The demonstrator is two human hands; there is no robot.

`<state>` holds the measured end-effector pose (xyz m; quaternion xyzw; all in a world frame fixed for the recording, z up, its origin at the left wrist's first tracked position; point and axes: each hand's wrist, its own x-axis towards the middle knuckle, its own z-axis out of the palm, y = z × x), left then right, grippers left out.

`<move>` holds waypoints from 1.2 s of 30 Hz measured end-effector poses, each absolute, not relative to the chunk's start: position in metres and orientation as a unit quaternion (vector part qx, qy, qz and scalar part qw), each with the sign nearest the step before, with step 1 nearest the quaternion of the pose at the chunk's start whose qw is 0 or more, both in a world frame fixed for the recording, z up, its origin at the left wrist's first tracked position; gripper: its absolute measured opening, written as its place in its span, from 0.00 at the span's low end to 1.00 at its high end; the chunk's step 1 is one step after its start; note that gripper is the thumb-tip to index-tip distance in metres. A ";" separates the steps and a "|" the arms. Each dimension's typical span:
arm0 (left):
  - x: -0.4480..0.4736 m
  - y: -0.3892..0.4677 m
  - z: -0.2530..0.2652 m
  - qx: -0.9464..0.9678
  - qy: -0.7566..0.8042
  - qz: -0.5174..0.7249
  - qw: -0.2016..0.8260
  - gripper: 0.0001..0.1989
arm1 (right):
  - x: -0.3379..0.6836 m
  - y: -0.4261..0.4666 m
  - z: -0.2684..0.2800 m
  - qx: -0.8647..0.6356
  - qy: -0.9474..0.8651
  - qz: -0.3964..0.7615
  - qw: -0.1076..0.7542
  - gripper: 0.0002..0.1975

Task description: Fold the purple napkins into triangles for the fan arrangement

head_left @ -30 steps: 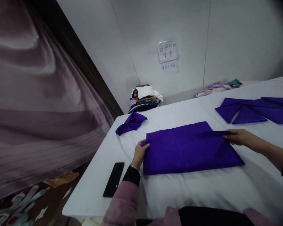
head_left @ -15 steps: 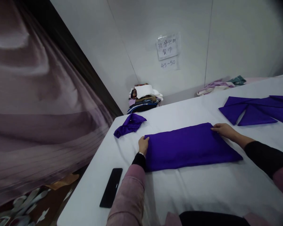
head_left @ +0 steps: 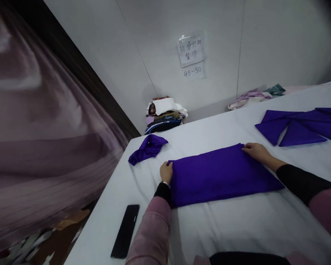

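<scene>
A purple cloth napkin [head_left: 217, 176], folded into a wide band, lies in front of me on the white-covered table [head_left: 231, 224]. My left hand [head_left: 166, 172] pinches its far left corner between thumb and fingers. At the far right corner, my right hand [head_left: 254, 150] pinches the edge with its fingertips. The napkin's right end slants out to a point near my right forearm. Beyond my left hand lies a crumpled purple cloth [head_left: 149, 148]. Several purple cloths folded into pointed shapes [head_left: 300, 127] rest to the right of my right hand.
A black phone [head_left: 125, 231] lies by the table's left edge. Behind the table are a stack of folded clothes [head_left: 165, 117] and a loose heap of fabric [head_left: 253, 97]. A paper sign [head_left: 191, 51] hangs on the wall. A pinkish curtain [head_left: 44, 147] drapes down the left side.
Both hands keep their pinch on the napkin's far corners. The right hand has shifted slightly left with its corner. The view has also moved a little.
</scene>
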<state>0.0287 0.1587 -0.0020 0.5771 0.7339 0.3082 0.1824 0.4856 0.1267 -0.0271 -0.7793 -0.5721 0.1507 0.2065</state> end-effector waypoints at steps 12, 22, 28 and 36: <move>0.025 0.162 0.001 0.573 0.751 0.280 0.169 0.11 | 0.477 0.114 -0.011 -0.815 -0.528 0.162 0.175 0.11; 0.025 0.161 0.003 0.573 0.762 0.262 0.150 0.09 | 0.483 0.118 -0.007 -0.819 -0.520 0.170 0.175 0.11; 0.026 0.158 0.002 0.578 0.774 0.230 0.122 0.09 | 0.480 0.120 -0.006 -0.822 -0.519 0.162 0.170 0.11; 0.028 0.157 0.003 0.597 0.771 0.201 0.098 0.09 | 0.476 0.121 -0.005 -0.833 -0.509 0.148 0.159 0.11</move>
